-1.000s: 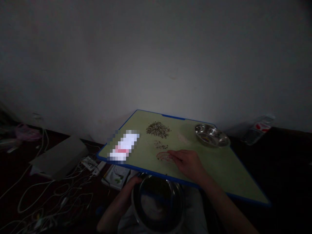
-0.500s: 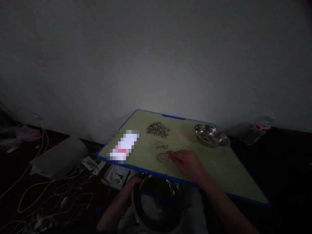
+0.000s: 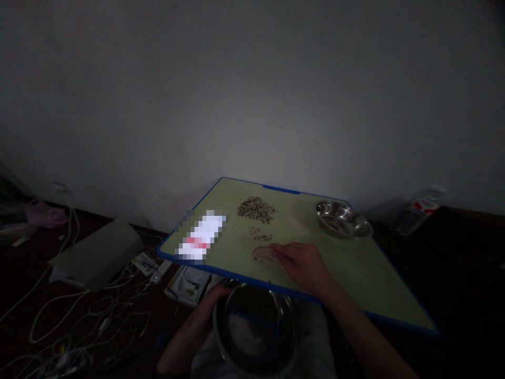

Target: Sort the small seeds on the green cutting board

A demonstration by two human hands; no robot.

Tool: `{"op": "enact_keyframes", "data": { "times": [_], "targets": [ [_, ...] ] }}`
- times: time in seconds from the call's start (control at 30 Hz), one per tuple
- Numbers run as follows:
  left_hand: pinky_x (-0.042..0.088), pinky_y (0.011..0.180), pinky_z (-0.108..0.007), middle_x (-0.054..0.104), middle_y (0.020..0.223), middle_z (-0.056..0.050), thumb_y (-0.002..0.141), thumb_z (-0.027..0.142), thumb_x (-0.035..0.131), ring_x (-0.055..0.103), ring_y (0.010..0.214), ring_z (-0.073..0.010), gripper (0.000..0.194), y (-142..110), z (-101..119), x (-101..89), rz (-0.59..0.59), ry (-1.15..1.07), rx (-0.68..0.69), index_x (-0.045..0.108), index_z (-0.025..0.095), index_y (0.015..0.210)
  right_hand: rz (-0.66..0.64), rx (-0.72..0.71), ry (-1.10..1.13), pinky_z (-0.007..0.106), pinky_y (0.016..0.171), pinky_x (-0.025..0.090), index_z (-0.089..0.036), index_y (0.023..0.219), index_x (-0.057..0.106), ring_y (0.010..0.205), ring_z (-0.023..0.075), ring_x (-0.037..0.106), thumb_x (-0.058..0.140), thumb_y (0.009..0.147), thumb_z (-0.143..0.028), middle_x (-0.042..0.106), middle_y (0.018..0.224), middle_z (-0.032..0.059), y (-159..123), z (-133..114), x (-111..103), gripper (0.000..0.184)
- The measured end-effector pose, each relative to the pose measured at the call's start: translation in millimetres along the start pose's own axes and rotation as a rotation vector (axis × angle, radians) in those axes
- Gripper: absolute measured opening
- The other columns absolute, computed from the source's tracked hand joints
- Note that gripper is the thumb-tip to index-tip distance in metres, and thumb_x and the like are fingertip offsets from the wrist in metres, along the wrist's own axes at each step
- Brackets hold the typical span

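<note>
On the pale green tabletop (image 3: 355,273), my right hand (image 3: 302,260) pinches a thin, see-through, rounded piece with a reddish edge (image 3: 261,253); its exact kind is unclear. A few dark bits lie at that piece. Just beyond it is a small scatter of dark and pale bits (image 3: 261,235), and farther back a larger pile of the same (image 3: 256,209). Below the table's near edge, a large metal bowl (image 3: 258,337) rests at my lap. My left hand (image 3: 216,300) grips its left rim, most fingers hidden behind it. The bowl's inside is dark.
A shiny metal bowl (image 3: 343,220) stands at the table's right back. A lit, blurred phone (image 3: 202,236) lies at the left edge. Cables (image 3: 104,321) and a grey box (image 3: 98,252) are on the floor at left; a clear bottle (image 3: 418,210) is at right.
</note>
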State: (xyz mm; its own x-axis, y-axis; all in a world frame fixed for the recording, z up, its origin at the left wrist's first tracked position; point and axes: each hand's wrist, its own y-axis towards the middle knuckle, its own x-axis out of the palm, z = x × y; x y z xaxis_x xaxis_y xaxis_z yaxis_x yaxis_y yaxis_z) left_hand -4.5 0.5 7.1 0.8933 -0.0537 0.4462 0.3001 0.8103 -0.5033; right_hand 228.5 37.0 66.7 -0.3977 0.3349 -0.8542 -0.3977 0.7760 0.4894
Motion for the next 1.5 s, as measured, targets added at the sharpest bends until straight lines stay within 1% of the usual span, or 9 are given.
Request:
{"op": "enact_keyframes", "data": {
  "times": [0.2,0.33,0.53,0.8,0.93,1.1,1.23,1.37,1.5],
  "targets": [
    [0.041,0.071,-0.03,0.068,0.062,0.001,0.066,0.029,0.058,0.06,0.067,-0.018,0.014,-2,0,1.2,0.016,-0.013,0.01,0.066,0.018,0.07,-0.023,-0.011,0.002,0.024,0.062,0.047,-0.022,0.099,0.068,0.066,0.0139,0.064,0.047,0.086,-0.025,0.07,0.077,0.0034,0,-1,1,0.025],
    [0.041,0.069,-0.029,0.067,0.061,0.002,0.065,0.028,0.058,0.057,0.063,-0.016,0.012,-2,-2,1.0,0.052,-0.026,-0.002,0.064,0.018,0.065,-0.017,-0.034,0.019,0.025,0.062,0.048,-0.023,0.101,0.067,0.065,0.0137,0.064,0.046,0.085,-0.024,0.071,0.078,0.0035,-2,0,1,0.026],
    [0.041,0.074,-0.029,0.067,0.062,0.001,0.064,0.027,0.058,0.059,0.074,-0.0187,0.013,1,-1,-0.5,0.027,-0.023,0.009,0.066,0.018,0.068,-0.032,-0.04,0.038,0.024,0.064,0.047,-0.023,0.102,0.067,0.066,0.0133,0.064,0.048,0.085,-0.024,0.071,0.08,0.0032,-2,-2,0,0.025],
    [0.041,0.073,-0.03,0.068,0.062,0.001,0.066,0.029,0.057,0.059,0.064,-0.0175,0.014,-8,5,6.9,0.013,0.009,0.028,0.065,0.018,0.062,-0.05,-0.049,0.031,0.025,0.062,0.047,-0.023,0.101,0.067,0.065,0.0137,0.063,0.047,0.085,-0.024,0.07,0.078,0.0034,-4,-4,0,0.025],
    [0.042,0.074,-0.031,0.069,0.063,0.001,0.065,0.03,0.059,0.061,0.071,-0.0194,0.014,-5,2,1.6,0.017,-0.028,0.006,0.067,0.018,0.069,-0.022,-0.032,0.072,0.025,0.065,0.048,-0.023,0.102,0.066,0.068,0.0138,0.064,0.046,0.086,-0.025,0.071,0.082,0.0031,-3,-1,-1,0.026],
    [0.042,0.072,-0.03,0.069,0.061,0.001,0.066,0.031,0.06,0.061,0.066,-0.0177,0.016,1,-3,-7.0,0.001,-0.033,-0.032,0.067,0.017,0.068,-0.024,-0.043,0.08,0.025,0.063,0.048,-0.022,0.1,0.067,0.066,0.0139,0.063,0.045,0.087,-0.026,0.071,0.079,0.0032,-1,3,0,0.026],
    [0.042,0.076,-0.031,0.07,0.066,0.001,0.066,0.03,0.06,0.061,0.071,-0.0184,0.014,-1,-2,-5.8,0.005,-0.054,-0.019,0.067,0.017,0.068,-0.037,-0.036,0.108,0.026,0.064,0.048,-0.024,0.101,0.067,0.068,0.0138,0.064,0.045,0.087,-0.026,0.071,0.083,0.0024,-1,5,2,0.026],
    [0.041,0.076,-0.031,0.069,0.064,0.001,0.066,0.03,0.06,0.061,0.069,-0.0187,0.013,-3,2,-3.3,-0.017,-0.04,0.001,0.066,0.018,0.067,-0.065,-0.044,0.125,0.027,0.066,0.049,-0.025,0.103,0.066,0.069,0.014,0.064,0.045,0.087,-0.027,0.071,0.085,0.0018,-2,6,3,0.026],
    [0.041,0.078,-0.03,0.069,0.065,0.002,0.066,0.028,0.06,0.06,0.07,-0.0185,0.012,-3,5,-3.8,-0.008,-0.027,0.02,0.067,0.019,0.068,-0.051,-0.047,0.114,0.026,0.067,0.049,-0.026,0.101,0.067,0.072,0.0139,0.064,0.045,0.087,-0.027,0.071,0.088,0.0019,-2,3,3,0.025]
  ]
}}
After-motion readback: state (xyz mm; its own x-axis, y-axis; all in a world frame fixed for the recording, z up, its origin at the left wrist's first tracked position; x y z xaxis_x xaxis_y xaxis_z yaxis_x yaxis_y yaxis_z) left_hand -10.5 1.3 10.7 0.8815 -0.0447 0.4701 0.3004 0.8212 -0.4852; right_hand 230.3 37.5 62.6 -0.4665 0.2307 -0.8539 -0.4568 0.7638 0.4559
